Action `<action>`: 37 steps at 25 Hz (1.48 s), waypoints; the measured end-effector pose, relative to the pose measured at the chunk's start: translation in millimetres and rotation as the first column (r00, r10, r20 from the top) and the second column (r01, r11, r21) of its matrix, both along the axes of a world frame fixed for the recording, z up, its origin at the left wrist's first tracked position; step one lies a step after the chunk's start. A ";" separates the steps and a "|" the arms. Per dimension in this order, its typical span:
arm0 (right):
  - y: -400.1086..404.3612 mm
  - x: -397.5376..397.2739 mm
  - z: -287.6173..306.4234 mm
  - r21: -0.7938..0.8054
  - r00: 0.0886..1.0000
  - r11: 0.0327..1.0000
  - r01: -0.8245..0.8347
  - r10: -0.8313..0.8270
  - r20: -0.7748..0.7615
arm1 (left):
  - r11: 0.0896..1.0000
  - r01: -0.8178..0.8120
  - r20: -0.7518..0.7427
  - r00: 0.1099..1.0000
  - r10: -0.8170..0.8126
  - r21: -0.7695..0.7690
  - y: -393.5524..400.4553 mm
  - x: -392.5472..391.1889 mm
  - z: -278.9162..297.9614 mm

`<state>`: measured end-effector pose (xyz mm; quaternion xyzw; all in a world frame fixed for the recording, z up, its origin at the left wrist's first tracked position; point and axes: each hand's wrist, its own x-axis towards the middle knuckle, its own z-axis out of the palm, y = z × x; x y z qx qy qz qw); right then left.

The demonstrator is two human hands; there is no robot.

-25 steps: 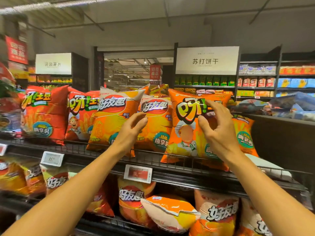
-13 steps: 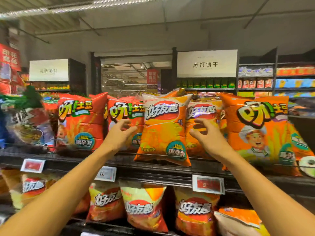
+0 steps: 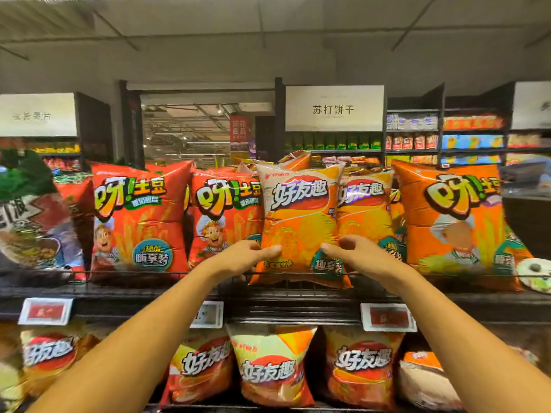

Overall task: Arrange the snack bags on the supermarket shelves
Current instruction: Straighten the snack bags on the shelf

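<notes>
A dim supermarket aisle under a grey ceiling, with a black wire shelf (image 3: 179,289) running across at chest height and price tags (image 3: 387,317) clipped along its front edge. Behind it, farther aisles hold rows of small packets beneath a white sign (image 3: 334,108) with Chinese lettering. A lower shelf carries more puffy chip bags (image 3: 269,368).

On the wire shelf, at the centre, stands an orange-yellow snack bag (image 3: 298,216), upright and air-filled, with a red oval logo and white lettering. Its bottom seam hangs slightly over the shelf's front rail. Red bags (image 3: 137,219) with a cartoon chef sit to its left; a matching yellow bag (image 3: 365,210) and an orange chef bag (image 3: 456,219) sit to its right.

The left hand (image 3: 241,257) grips the bag's lower left edge, thumb on the front. The right hand (image 3: 360,254) holds the lower right side, fingers curled, though its fingertips may be hidden behind the bag.
</notes>
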<state>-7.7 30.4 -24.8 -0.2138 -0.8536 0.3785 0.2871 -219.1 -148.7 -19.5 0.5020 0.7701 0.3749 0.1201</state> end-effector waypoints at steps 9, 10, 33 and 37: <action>11.7 -2.5 9.3 -0.073 0.941 0.991 -0.111 0.081 -0.328 | 0.948 0.033 -0.005 0.999 -0.033 0.315 4.9 -3.6 11.4; 13.1 -3.5 13.2 -0.087 0.926 0.986 -0.142 0.101 -0.365 | 0.945 0.036 -0.015 0.999 -0.033 0.327 6.9 -1.9 14.8; 30.9 -10.1 -4.2 -0.070 0.895 0.927 -0.368 0.332 -0.298 | 0.942 0.094 0.237 0.955 -0.177 0.322 3.6 -9.7 -1.5; 30.9 -8.5 -6.2 -0.018 0.903 0.943 -0.332 0.312 -0.297 | 0.917 0.133 0.206 0.953 -0.223 0.376 1.3 -12.9 -4.0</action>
